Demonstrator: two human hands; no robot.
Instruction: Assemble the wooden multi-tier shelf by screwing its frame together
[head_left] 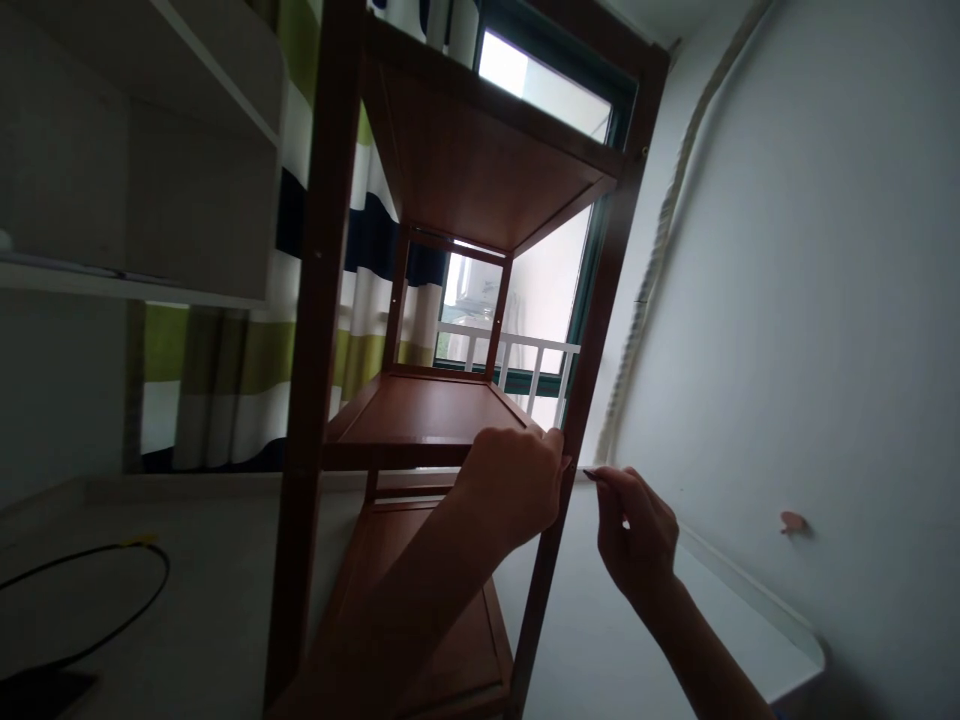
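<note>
The tall brown shelf (435, 410) is standing by the window (551, 280). The left hand (517, 485) is curling its fingers at the right post (598, 330); I cannot tell if they are holding anything. The right hand (637, 525) is pinching a small dark thing (590, 475) just beside it.

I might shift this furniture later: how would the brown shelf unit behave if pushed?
The brown shelf unit would probably feel stiff, with its straight posts and framed shelves. Tall and narrow, it might tip if pushed high up. Its open sides suggest modest weight for its size.
</note>
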